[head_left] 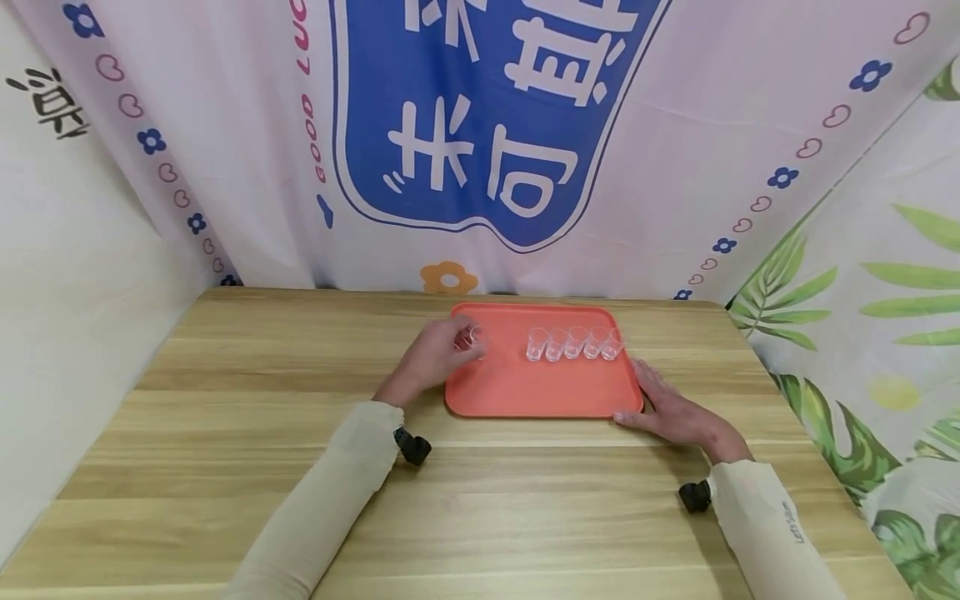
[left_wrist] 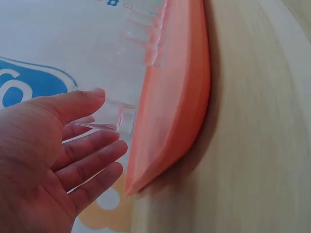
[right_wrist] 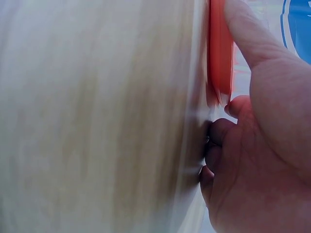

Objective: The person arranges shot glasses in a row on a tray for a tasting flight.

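In the head view, a coral-red tray lies on the wooden table. My left hand is over its left side, pinching a clear shot glass between thumb and fingers. The glass's thick base is close to the tray surface in the left wrist view. Several more clear shot glasses stand in a row across the tray's right half. My right hand rests at the near right corner, thumb by the front edge and extended fingers along the right side. Its fingertips sit low beside the tray rim.
The wooden table reaches out on both sides of the tray and in front of it. Behind stands a printed pink cloth with a blue sign, and a leaf-patterned cloth borders the right side.
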Tool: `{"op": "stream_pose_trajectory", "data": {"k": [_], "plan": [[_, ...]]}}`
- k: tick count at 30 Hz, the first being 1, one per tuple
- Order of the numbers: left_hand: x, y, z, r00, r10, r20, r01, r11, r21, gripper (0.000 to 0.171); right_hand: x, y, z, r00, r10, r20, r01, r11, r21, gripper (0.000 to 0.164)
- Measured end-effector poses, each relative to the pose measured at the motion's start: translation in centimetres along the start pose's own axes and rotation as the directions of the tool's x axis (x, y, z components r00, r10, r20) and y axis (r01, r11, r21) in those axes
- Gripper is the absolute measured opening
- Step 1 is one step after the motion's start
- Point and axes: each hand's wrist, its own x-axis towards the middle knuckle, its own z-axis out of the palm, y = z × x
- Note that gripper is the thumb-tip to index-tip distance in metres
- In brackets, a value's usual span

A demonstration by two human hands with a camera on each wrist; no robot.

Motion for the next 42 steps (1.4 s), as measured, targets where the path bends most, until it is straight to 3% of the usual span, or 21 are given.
{"op": "stream_pose_trajectory", "data": {"k": [10,15,29,42], "plan": [[1.3,1.1,2.1,1.000,0.016,0.007,-0.016,1.000,-0.016,0.029,0.1,1.1,0.1,1.000,0.001,-0.014,-0.001,1.000,-0.001,0.107],[1.7,1.4,2.9,1.000,0.002,0.020,-0.002,1.000,-0.021,0.033,-0.2,0.3,0.1,1.000,0.013,-0.006,-0.013,1.000,0.022,0.108],[2.9,1.4,3.9,0.999,0.023,0.029,-0.023,1.000,-0.010,0.032,0.1,-0.4,-0.1,1.000,0.028,0.010,-0.028,0.999,-0.016,0.107],[3.6,1.8,4.4,0.998,-0.012,0.065,0.012,1.000,0.000,0.031,0.1,-0.4,-0.2,0.998,0.063,0.020,-0.062,0.998,-0.010,0.107]]}}
